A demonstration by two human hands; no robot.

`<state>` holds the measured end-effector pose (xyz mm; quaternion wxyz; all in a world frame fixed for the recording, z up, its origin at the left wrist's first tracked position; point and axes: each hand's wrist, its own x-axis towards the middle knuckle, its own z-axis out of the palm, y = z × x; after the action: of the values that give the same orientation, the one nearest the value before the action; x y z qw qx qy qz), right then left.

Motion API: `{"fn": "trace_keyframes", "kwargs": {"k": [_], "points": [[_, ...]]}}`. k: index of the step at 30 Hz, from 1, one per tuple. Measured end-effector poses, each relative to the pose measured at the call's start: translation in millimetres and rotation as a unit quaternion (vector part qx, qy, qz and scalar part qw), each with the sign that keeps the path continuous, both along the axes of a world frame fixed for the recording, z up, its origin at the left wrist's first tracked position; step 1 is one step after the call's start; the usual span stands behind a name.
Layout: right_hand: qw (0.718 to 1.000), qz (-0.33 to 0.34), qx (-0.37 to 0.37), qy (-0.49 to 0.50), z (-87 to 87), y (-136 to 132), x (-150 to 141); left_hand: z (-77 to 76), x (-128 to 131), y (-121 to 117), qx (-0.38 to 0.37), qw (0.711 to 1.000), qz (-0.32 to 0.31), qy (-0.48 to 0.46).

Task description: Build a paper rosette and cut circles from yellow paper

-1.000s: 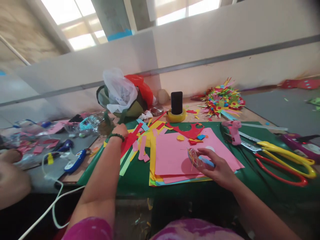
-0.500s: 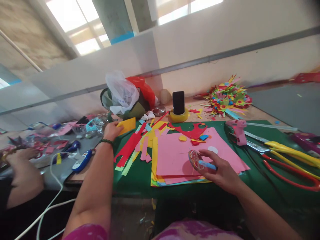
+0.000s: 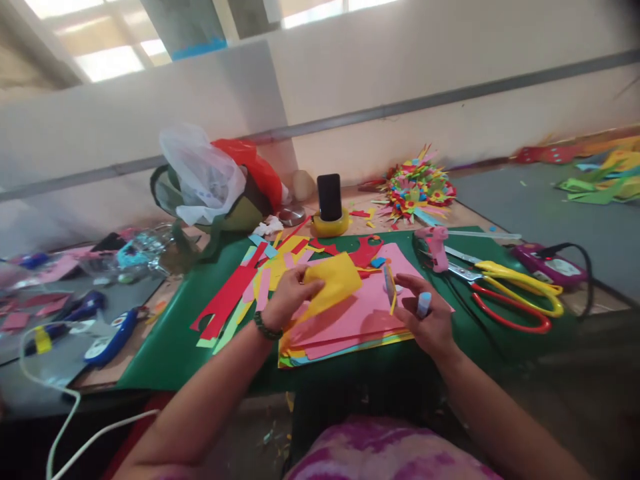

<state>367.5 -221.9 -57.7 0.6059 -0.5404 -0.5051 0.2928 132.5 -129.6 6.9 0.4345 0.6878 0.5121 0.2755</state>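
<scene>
My left hand (image 3: 290,293) pinches a bent piece of yellow paper (image 3: 336,283) above the left part of the paper stack. In my right hand (image 3: 431,320) are a small round disc (image 3: 390,288), seen nearly edge-on, and a light-blue pen-like stick (image 3: 423,304) lying against the fingers. Both hands hover over pink sheets (image 3: 360,323) stacked on other coloured sheets. Beside the stack lie red paper offcuts (image 3: 233,293) and several strips. To the right are a pink glue gun (image 3: 436,248) and large scissors (image 3: 515,310) with red and yellow handles.
A phone (image 3: 329,197) leans upright on a yellow tape roll (image 3: 331,223). Behind are a bag with plastic (image 3: 205,187) and a colourful paper-flower cluster (image 3: 420,187). A purple device (image 3: 550,265) sits right; a blue-handled tool (image 3: 113,337) and white cable (image 3: 75,400) lie left.
My left hand has brought the yellow paper rightward from beside the bag to over the stack. The disc in my right hand has turned edge-on. The whole view has swung right.
</scene>
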Motion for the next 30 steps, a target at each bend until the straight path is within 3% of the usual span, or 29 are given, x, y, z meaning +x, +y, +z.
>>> {"fn": "trace_keyframes", "kwargs": {"k": [1, 3, 6, 8, 12, 14, 18, 22, 25, 30], "points": [[1.0, 0.003, 0.002, -0.005, 0.7, 0, 0, -9.1, 5, -1, 0.003, 0.998, -0.015, 0.059], [1.0, 0.016, 0.003, -0.022, 2.2, 1, 0, -18.7, 7, -5, 0.078, 0.983, -0.037, 0.163], [0.998, 0.036, -0.015, -0.045, 5.2, 2, 1, -16.2, -8, -14, 0.261, 0.928, -0.022, 0.263], [0.996, 0.045, -0.032, -0.067, 9.8, 0, 0, -12.6, -21, -24, 0.32, 0.896, -0.009, 0.308], [0.983, 0.077, -0.038, -0.162, 29.7, -2, -8, -22.8, -33, -50, 0.293, 0.887, -0.148, 0.325], [0.967, 0.098, -0.03, -0.233, 41.2, 2, -18, -34.5, -33, -60, 0.271, 0.888, -0.179, 0.325], [0.905, 0.131, -0.083, -0.395, 52.7, 22, -43, -51.6, -30, -71, 0.271, 0.897, -0.152, 0.315], [0.845, 0.169, -0.144, -0.486, 48.4, 37, -57, -57.5, -34, -76, 0.296, 0.894, -0.145, 0.305], [0.839, 0.185, -0.136, -0.493, 42.1, 38, -58, -62.0, -38, -80, 0.325, 0.891, -0.138, 0.284], [0.857, 0.188, -0.111, -0.467, 31.0, 39, -54, -65.4, -39, -83, 0.367, 0.896, -0.123, 0.216]]}}
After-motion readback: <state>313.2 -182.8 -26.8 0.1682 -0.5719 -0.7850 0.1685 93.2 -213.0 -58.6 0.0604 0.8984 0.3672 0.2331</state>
